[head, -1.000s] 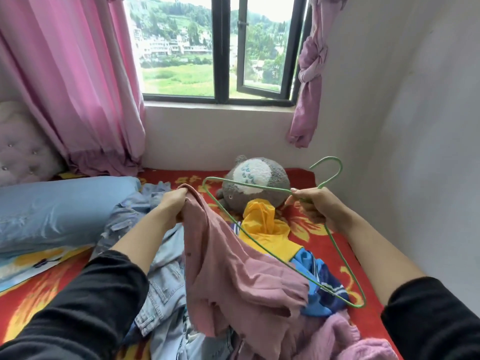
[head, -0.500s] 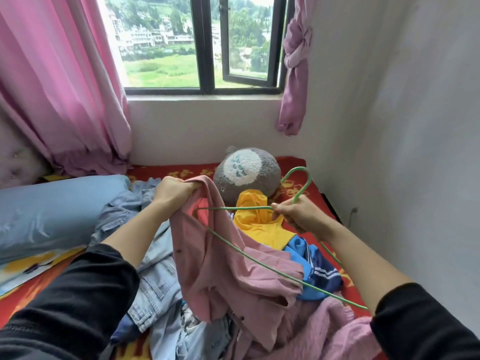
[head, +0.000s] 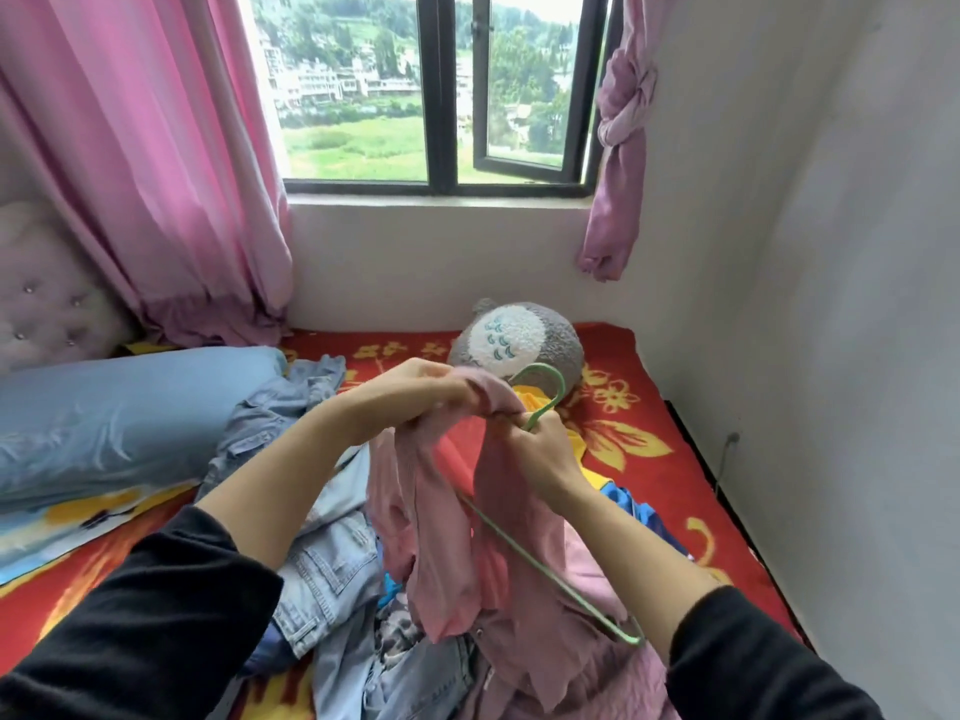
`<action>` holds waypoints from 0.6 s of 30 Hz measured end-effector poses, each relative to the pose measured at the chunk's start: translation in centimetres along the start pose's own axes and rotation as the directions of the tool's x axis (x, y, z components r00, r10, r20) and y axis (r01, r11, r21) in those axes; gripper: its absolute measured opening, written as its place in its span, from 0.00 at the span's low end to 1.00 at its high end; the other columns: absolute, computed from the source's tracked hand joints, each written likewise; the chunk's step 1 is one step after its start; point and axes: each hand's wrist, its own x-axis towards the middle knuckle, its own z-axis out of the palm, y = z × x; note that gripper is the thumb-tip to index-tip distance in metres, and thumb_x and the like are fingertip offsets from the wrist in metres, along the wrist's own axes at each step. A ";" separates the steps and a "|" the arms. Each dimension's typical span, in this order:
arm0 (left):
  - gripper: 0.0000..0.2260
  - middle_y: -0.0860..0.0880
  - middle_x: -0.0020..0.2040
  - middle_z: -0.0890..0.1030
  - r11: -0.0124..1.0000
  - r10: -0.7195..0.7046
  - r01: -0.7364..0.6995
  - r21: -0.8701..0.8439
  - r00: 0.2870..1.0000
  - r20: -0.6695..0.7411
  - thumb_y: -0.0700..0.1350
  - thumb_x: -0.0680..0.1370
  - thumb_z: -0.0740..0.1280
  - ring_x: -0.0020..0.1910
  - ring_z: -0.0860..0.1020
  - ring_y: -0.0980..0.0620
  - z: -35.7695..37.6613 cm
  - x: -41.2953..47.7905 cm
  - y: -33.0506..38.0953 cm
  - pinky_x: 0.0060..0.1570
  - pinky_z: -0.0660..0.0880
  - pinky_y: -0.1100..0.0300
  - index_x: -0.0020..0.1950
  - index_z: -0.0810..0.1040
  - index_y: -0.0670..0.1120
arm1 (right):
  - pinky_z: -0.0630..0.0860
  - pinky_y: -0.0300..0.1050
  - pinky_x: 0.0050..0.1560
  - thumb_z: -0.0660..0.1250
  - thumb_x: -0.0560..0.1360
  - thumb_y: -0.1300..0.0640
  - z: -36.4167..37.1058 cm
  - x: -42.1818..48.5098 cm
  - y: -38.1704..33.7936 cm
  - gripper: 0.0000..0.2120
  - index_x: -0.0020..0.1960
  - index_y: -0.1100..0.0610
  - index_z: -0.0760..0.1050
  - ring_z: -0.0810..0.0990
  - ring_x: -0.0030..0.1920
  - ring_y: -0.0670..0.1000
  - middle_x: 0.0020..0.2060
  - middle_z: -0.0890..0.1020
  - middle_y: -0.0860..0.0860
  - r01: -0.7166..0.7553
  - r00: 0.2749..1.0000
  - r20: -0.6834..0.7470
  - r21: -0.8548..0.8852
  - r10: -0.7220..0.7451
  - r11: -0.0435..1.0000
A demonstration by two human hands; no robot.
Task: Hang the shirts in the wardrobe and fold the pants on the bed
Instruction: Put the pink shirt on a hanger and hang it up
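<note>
A pink shirt (head: pixel 457 543) hangs from my two hands above the bed. My left hand (head: pixel 426 387) grips its top edge and pulls it over a thin green wire hanger (head: pixel 545 558). My right hand (head: pixel 540 449) holds the hanger just below its hook, and the hanger's left arm is hidden inside the shirt. Its lower right corner sticks out near my right forearm. Light blue denim pants (head: pixel 322 558) lie crumpled on the bed under my left arm. A yellow garment (head: pixel 582 444) and a blue one (head: pixel 639 517) show behind my right hand.
The bed has a red flowered cover (head: pixel 649 423). A blue pillow (head: pixel 114 418) lies at the left and a grey plush toy (head: pixel 519 340) sits by the window wall. Pink curtains (head: pixel 156 163) hang at the left, and a white wall runs close along the right.
My left hand has moved right and drawn the shirt's top over the hanger toward its hook. My right hand and the hanger have shifted left and closer, so the two hands now meet.
</note>
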 end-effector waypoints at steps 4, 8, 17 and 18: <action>0.19 0.48 0.53 0.80 0.986 0.026 -0.030 -0.162 0.999 -0.023 0.42 0.61 0.63 0.53 0.76 0.53 -1.7 -0.5 -1.7 0.54 0.73 0.56 0.51 0.80 0.49 | 0.56 0.43 0.28 0.63 0.75 0.66 -0.2 0.1 -0.8 0.27 0.19 0.54 0.64 0.58 0.24 0.42 0.20 0.62 0.42 0.028 0.999 0.022 0.201 -0.033 0.979; 0.16 0.48 0.57 0.78 0.784 0.249 -0.142 0.604 0.964 -0.097 0.39 0.71 0.67 0.56 0.71 0.52 -1.2 0.8 -4.5 0.60 0.64 0.61 0.59 0.79 0.47 | 0.55 0.37 0.24 0.63 0.67 0.62 0.0 -1.2 -2.2 0.16 0.23 0.52 0.63 0.58 0.22 0.43 0.20 0.62 0.43 -0.072 0.984 0.179 0.288 0.020 0.955; 0.05 0.44 0.35 0.81 0.735 0.395 -0.196 0.650 0.902 -0.174 0.36 0.70 0.66 0.38 0.77 0.41 -0.6 0.9 -4.7 0.38 0.69 0.55 0.38 0.81 0.42 | 0.73 0.46 0.39 0.63 0.71 0.66 -1.4 -1.5 -1.0 0.06 0.45 0.63 0.79 0.75 0.37 0.49 0.36 0.78 0.54 -0.154 0.920 0.382 0.140 0.090 0.978; 0.05 0.43 0.33 0.80 0.739 0.394 -0.210 0.640 0.905 -0.159 0.36 0.69 0.66 0.37 0.76 0.41 -0.5 0.9 -4.6 0.37 0.69 0.55 0.37 0.81 0.42 | 0.74 0.48 0.42 0.69 0.72 0.61 -1.2 -1.3 -0.8 0.03 0.45 0.60 0.79 0.76 0.39 0.49 0.38 0.80 0.53 -0.069 0.936 0.347 0.003 0.064 0.998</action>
